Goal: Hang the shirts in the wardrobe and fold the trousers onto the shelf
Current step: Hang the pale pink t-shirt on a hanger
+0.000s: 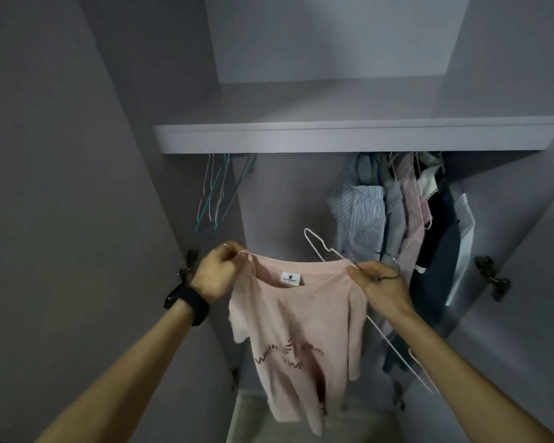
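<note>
The person's left forearm point(125, 362) and right forearm point(461, 362) were bare from the wrists to the frame's lower edge. The left wrist carried a black smartwatch point(187, 302) on a broad matte strap, its loose end jutting outward. A thin silvery ring point(226, 246) circled one finger of the left hand point(216, 273).

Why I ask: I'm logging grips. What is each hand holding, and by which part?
The left hand pinches the pink T-shirt at one shoulder seam; the right hand pinches the other shoulder, together with a white wire hanger.
</note>
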